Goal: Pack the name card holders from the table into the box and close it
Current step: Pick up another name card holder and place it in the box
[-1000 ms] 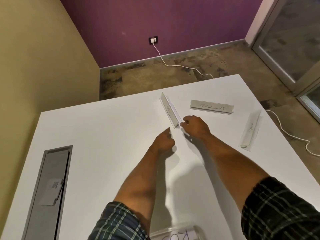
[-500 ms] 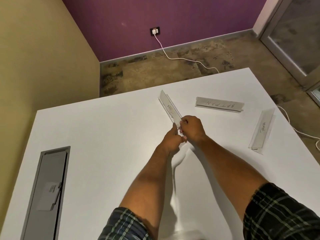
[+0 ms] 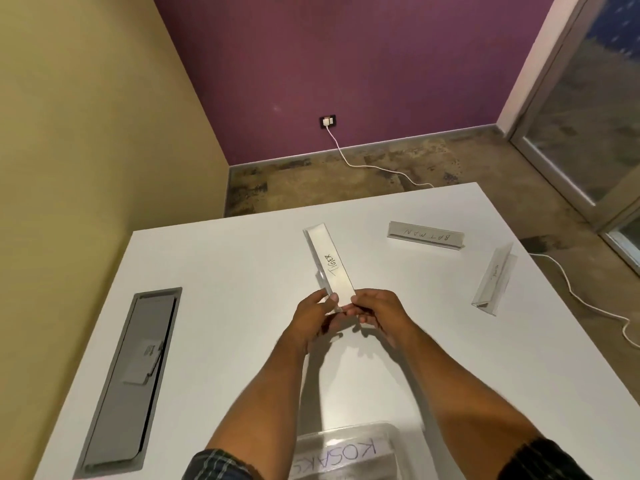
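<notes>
Box: clear plastic box (image 3: 346, 452) at the table's near edge, between the forearms, a card lettered "KOSAK" showing inside.
Hands: left hand (image 3: 313, 322) and right hand (image 3: 375, 315) each pinch the near end of the clear acrylic "TIGER" name card holder (image 3: 330, 266), which is raised off the white table (image 3: 242, 341).
Farther holders: "BATMAN" name card holder (image 3: 425, 235) and a third clear holder (image 3: 493, 280) lie on the table, well apart.
</notes>
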Tool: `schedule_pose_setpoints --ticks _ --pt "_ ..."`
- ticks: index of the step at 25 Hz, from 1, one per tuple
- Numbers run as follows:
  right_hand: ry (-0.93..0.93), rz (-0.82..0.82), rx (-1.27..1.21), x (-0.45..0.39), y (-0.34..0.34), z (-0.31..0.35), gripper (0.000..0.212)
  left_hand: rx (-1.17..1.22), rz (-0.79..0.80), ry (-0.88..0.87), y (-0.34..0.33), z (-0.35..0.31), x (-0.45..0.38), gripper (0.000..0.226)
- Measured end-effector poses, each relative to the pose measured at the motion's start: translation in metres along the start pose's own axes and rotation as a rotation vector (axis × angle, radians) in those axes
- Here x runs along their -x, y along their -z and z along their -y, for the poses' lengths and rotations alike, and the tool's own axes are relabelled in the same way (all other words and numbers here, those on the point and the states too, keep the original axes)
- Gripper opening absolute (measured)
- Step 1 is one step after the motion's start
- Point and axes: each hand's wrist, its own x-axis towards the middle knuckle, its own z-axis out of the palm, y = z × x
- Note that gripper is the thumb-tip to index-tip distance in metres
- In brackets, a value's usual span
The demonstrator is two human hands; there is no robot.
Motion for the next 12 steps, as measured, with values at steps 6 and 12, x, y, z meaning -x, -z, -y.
schedule_pose_setpoints --ticks 6,12 --pt "0.121 0.01 0.422 0.066 -0.011 0.003 0.023 -0.175 0.05 0.044 0.032 0.024 0.072 0.034" --pt "0.503 -0.189 0.681 0.125 0.005 0.017 0.104 -0.518 0.207 0.087 0.068 0.05 0.145 0.04"
